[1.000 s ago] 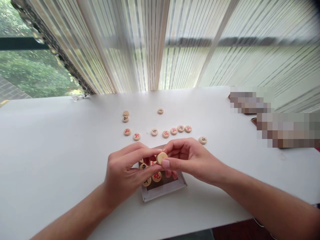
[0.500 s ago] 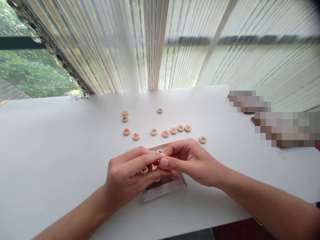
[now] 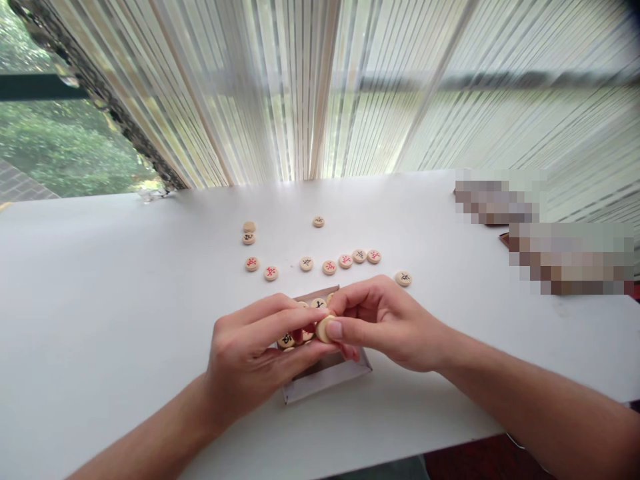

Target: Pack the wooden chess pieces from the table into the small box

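Both my hands meet over a small shallow cardboard box (image 3: 325, 380) that holds several round wooden chess pieces (image 3: 287, 341) with red or black characters. My right hand (image 3: 380, 320) pinches one blank-faced wooden piece (image 3: 324, 329) between thumb and fingers. My left hand (image 3: 255, 350) is curled, with its fingertips touching the same piece from the left. Much of the box is hidden beneath my hands.
Several more wooden pieces (image 3: 330, 267) lie scattered on the white table (image 3: 100, 300) beyond the box, in a loose row and a few singles (image 3: 319, 221). Blurred-out objects (image 3: 550, 247) sit at the right. Striped curtains (image 3: 350, 87) hang behind the table's far edge.
The held piece dipped from above the box down among the others, then lifted slightly. Both hands stayed together over the box.
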The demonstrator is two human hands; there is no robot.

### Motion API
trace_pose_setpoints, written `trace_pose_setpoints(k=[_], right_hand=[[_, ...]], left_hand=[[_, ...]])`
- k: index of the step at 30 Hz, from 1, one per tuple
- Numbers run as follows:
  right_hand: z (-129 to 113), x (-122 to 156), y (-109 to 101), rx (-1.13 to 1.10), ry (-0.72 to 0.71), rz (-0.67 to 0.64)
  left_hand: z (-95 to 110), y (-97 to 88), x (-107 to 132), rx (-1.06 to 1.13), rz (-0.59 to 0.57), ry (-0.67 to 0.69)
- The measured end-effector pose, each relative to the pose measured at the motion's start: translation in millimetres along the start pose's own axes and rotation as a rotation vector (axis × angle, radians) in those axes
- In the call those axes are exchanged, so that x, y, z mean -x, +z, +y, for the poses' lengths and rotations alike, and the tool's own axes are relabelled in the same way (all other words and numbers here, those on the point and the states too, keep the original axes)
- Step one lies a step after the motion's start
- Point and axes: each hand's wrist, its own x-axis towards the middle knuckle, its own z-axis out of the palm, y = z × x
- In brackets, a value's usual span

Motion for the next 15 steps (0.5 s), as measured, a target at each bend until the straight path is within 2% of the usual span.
trace_pose_setpoints(k=[9, 15], right_hand=[[4, -2, -3, -0.005, -0.028, 0.017], [5, -2, -4, 0.013, -0.068, 0.089]], left_hand=[[-6, -1.8, 0, 0.036, 0.032, -0.003], [-11, -1.2, 2, 0.114, -0.003, -0.099]])
